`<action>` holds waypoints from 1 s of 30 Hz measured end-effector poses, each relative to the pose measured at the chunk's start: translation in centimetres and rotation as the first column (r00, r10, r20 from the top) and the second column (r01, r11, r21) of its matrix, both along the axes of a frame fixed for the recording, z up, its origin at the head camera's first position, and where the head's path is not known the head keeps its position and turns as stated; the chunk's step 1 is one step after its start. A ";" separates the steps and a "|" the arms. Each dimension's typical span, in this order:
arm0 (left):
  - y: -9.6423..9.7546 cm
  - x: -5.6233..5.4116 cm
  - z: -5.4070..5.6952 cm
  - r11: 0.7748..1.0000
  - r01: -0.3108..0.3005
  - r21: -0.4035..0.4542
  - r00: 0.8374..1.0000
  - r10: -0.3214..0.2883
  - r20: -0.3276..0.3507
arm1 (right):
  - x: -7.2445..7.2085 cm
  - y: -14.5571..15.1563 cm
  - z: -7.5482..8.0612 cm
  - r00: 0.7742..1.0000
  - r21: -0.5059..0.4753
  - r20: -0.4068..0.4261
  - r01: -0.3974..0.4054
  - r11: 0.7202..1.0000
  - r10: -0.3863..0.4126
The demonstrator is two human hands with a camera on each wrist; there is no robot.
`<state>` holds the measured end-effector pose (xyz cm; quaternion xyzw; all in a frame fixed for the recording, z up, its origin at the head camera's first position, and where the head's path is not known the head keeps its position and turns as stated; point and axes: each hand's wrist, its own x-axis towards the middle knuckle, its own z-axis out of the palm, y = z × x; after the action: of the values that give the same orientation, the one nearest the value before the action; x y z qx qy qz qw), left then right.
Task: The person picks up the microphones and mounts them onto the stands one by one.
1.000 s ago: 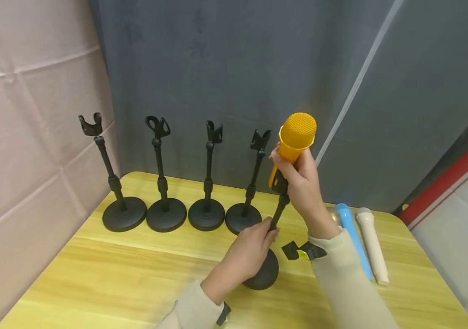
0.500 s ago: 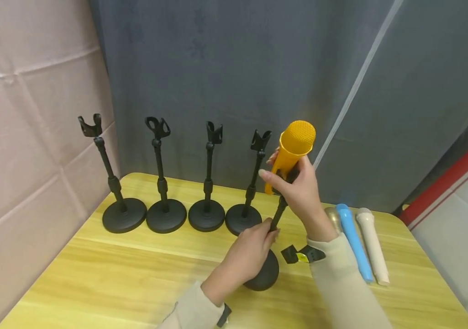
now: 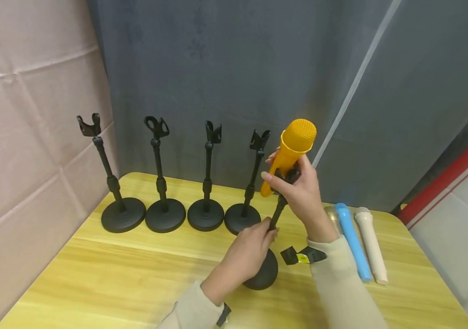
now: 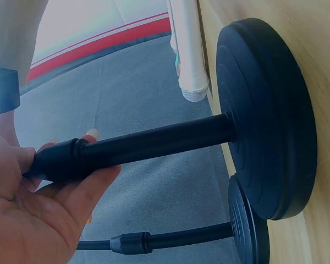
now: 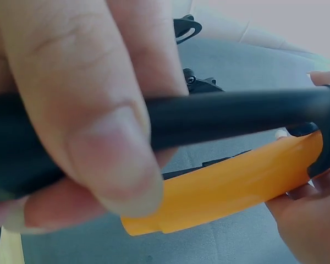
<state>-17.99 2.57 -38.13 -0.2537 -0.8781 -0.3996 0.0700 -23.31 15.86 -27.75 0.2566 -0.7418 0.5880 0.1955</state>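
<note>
A grey cloth (image 3: 217,68) hangs behind a wood-grained desk (image 3: 143,278), with a pale cloth (image 3: 32,137) along the left side. Toward the far edge, four black microphone stands (image 3: 165,215) stand in a row, their clips holding nothing. At the right lie a blue microphone (image 3: 353,242), a white microphone (image 3: 371,244) and a gold microphone (image 3: 332,215), the last mostly hidden by the right arm.

Nearer than the row, at its right end, is a fifth stand (image 3: 261,273). The person's left hand (image 3: 246,251) grips its pole, fingers closed around the collar. The right hand (image 3: 301,187) is curled about the clip (image 3: 292,175) and the handle of an orange microphone (image 3: 295,141), which sits at the top of this stand, head up and tilted, its handle slanting down beside the pole.

The step in hand appears to be seating the handle in the clip. To do it well, the left hand ought to brace the pole against twisting while the right presses the handle evenly between the prongs, thumb clear of them. How deeply the handle is seated cannot be told, since fingers cover much of the clip.
</note>
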 end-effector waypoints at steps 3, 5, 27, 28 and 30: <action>0.0 0.0 -0.1 1.000 0.000 0.011 1.000 0.000 0.001 | 0.0 0.0 0.0 1.000 -0.018 -0.006 0.015 1.000 -0.015; 0.1 -0.1 -0.2 1.000 0.000 0.018 1.000 0.000 0.005 | -0.1 -0.1 -0.1 1.000 -0.030 -0.014 0.027 0.999 -0.028; 0.0 -0.1 -0.2 0.999 0.001 0.035 1.000 -0.001 0.008 | 0.1 -0.2 0.1 0.993 -0.011 -0.056 0.099 0.995 -0.100; 0.0 -0.1 -0.2 0.999 0.001 0.038 1.000 -0.002 0.010 | 0.2 -0.2 0.1 0.993 -0.006 -0.057 0.105 0.994 -0.105; 0.0 -0.1 -0.2 0.999 0.002 0.040 1.000 -0.003 0.015 | 0.2 -0.2 0.2 0.992 0.004 -0.052 0.115 0.993 -0.115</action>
<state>-18.04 2.57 -38.32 -0.2504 -0.8701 -0.4191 0.0681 -23.08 15.65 -27.59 0.2290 -0.7522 0.5663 0.2471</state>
